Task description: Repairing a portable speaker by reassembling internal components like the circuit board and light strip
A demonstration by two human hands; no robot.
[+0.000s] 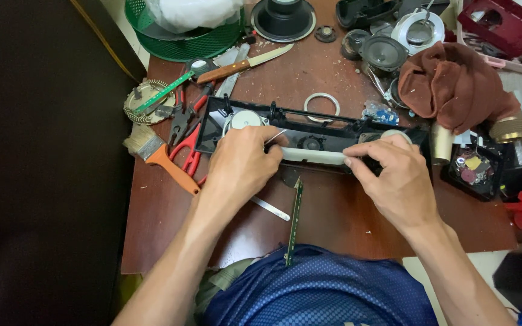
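Even, soft daylight falls on the brown table (333, 217) from above and from the right, where the pale surfaces at the edge are nearly washed out, while the whole left third of the view sinks into near-black shadow. Shadows under both hands are short and faint, with no harsh glare. Focus is sharp across the middle; the far top corners bend slightly.

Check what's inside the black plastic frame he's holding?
Inside the black frame: a round silver part at its left end, a small dark round part mid-frame, a pale bar along the front. The left hand and right hand cover the rest.
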